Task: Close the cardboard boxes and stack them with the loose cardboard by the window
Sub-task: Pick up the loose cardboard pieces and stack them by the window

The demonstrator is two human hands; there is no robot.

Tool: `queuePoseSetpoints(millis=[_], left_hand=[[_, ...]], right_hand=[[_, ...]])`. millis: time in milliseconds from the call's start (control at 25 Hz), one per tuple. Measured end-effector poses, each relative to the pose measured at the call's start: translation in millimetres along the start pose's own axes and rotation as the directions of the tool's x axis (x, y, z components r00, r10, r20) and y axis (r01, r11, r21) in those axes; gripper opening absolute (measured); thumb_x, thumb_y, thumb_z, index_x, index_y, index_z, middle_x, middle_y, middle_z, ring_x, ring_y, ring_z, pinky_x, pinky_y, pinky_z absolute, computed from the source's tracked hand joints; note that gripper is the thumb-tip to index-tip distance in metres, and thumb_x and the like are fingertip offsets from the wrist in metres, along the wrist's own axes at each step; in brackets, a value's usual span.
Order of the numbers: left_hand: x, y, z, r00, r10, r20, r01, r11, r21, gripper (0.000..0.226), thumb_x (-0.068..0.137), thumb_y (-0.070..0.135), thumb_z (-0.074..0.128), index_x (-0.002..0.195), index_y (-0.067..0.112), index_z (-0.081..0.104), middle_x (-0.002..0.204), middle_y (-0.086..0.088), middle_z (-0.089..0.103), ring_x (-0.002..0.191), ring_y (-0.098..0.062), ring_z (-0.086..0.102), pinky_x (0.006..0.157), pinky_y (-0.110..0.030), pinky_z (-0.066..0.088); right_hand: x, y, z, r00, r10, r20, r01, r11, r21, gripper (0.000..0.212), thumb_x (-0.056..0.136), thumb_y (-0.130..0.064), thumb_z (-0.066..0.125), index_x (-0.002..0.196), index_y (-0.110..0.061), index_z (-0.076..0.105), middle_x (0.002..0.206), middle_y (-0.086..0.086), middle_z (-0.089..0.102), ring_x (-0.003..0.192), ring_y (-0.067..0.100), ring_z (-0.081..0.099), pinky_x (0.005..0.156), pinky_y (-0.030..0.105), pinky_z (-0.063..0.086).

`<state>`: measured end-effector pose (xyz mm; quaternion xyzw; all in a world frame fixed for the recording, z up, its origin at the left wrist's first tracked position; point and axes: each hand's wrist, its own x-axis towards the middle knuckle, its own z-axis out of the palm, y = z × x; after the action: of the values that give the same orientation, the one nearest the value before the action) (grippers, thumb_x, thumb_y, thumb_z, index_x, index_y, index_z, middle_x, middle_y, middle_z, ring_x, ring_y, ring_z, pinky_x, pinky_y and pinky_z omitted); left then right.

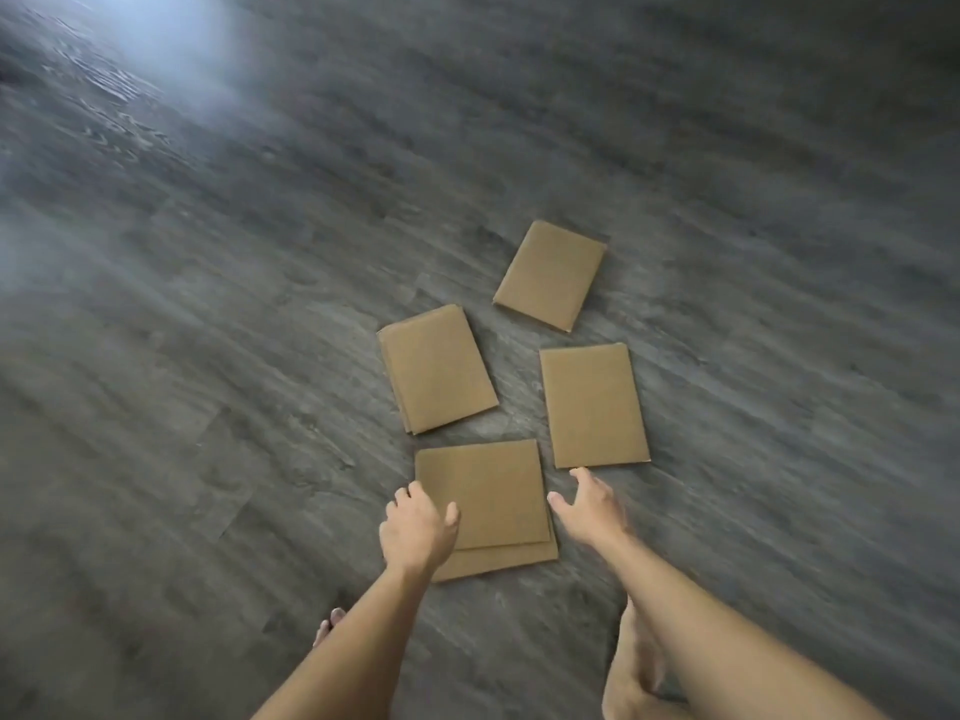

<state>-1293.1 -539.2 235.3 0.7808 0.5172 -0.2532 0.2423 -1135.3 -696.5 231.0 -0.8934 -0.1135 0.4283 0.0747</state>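
On the grey wood-look floor (208, 304), head view: four lots of flat loose cardboard, well apart from one another, none stacked into a single pile. Farthest, one tilted sheet (550, 275). Left of centre, a thin pile of sheets (436, 368) with a second edge peeking out along its left side. To the right, a single upright sheet (594, 406). Nearest, a two-layer pile (488, 506), upper sheet slightly askew on the lower.

Left hand (415, 527) over the near pile's left edge, fingers loosely curled, thumb out over the top sheet; no firm hold evident — contact with the cardboard impossible to confirm through the blur. Right hand (589, 504) spread, fingers straight, reaching between the near pile and the right-hand sheet, holding nothing. Bare toes (327, 623) visible low between the forearms.

No boxes in view, closed or otherwise; no window either, only a pale glare at top left. Judging by the layout: gathering of the loose cardboard barely begun, all four lots still to be collected, squared up and carried to the window; state of the boxes impossible to tell from here. Likely step in hand: picking up the near pile.
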Motion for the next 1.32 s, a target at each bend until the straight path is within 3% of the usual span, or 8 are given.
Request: queuePoseSetpoints(millis=[280, 400, 640, 840, 1000, 1320], left_hand=[[147.1, -56.9, 166.1, 0.992, -0.126, -0.003, 0.126, 0.991, -0.032, 0.066, 0.093, 0.057, 0.053, 0.142, 0.015, 0.038, 0.141, -0.009, 0.045, 0.131, -0.029, 0.043, 0.106, -0.042, 0.040], [194.0, -70.3, 205.6, 0.983, -0.185, -0.010, 0.184, 0.979, -0.093, 0.075, 0.093, 0.058, 0.056, 0.146, 0.011, 0.033, 0.144, -0.013, 0.041, 0.133, -0.032, 0.042, 0.106, -0.043, 0.039], [234.4, -77.2, 244.0, 0.967, -0.252, -0.033, 0.234, 0.934, -0.269, 0.091, 0.089, 0.059, 0.063, 0.150, 0.002, 0.027, 0.147, -0.019, 0.035, 0.134, -0.038, 0.039, 0.108, -0.044, 0.036], [244.6, -76.3, 247.8, 0.928, -0.365, 0.070, 0.351, 0.798, -0.490, 0.086, 0.084, 0.046, 0.077, 0.145, 0.004, 0.034, 0.149, -0.021, 0.035, 0.139, -0.039, 0.034, 0.110, -0.045, 0.032], [240.2, -71.8, 231.4, 0.945, -0.316, 0.077, 0.307, 0.785, -0.538, 0.070, 0.088, 0.036, 0.074, 0.143, 0.008, 0.042, 0.147, -0.019, 0.037, 0.136, -0.038, 0.034, 0.113, -0.043, 0.030], [122.5, -38.4, 84.3, 0.984, -0.171, 0.042, 0.161, 0.771, -0.616, 0.071, 0.084, 0.031, 0.080, 0.145, 0.021, 0.044, 0.135, -0.011, 0.040, 0.122, -0.029, 0.052, 0.109, -0.043, 0.043]], right_hand=[[169.7, 46.8, 147.7, 0.997, 0.007, 0.072, -0.004, 0.999, -0.043, 0.071, 0.095, -0.053, 0.055, 0.152, -0.019, 0.030, 0.152, 0.011, 0.041, 0.138, 0.029, 0.041, 0.109, 0.037, 0.035], [217.2, 56.4, 183.5, 0.999, 0.034, 0.025, -0.034, 0.999, -0.024, 0.075, 0.093, -0.054, 0.057, 0.153, -0.018, 0.029, 0.153, 0.013, 0.037, 0.140, 0.032, 0.038, 0.112, 0.041, 0.034], [257.9, 57.2, 226.6, 0.989, 0.093, -0.115, -0.085, 0.994, 0.070, 0.082, 0.088, -0.054, 0.066, 0.146, -0.008, 0.032, 0.145, 0.021, 0.040, 0.131, 0.037, 0.045, 0.104, 0.041, 0.038], [266.1, 63.8, 230.9, 0.984, 0.154, -0.090, -0.140, 0.980, 0.144, 0.072, 0.090, -0.047, 0.068, 0.138, -0.002, 0.039, 0.142, 0.020, 0.046, 0.131, 0.035, 0.045, 0.102, 0.041, 0.040], [254.5, 70.0, 217.6, 0.985, 0.158, -0.067, -0.142, 0.970, 0.199, 0.063, 0.095, -0.043, 0.062, 0.142, -0.007, 0.041, 0.142, 0.017, 0.040, 0.128, 0.035, 0.047, 0.100, 0.042, 0.041], [119.4, 49.7, 87.8, 0.983, 0.103, -0.151, -0.048, 0.943, 0.330, 0.062, 0.092, -0.048, 0.064, 0.141, -0.015, 0.044, 0.138, 0.012, 0.055, 0.124, 0.033, 0.053, 0.097, 0.040, 0.044]])
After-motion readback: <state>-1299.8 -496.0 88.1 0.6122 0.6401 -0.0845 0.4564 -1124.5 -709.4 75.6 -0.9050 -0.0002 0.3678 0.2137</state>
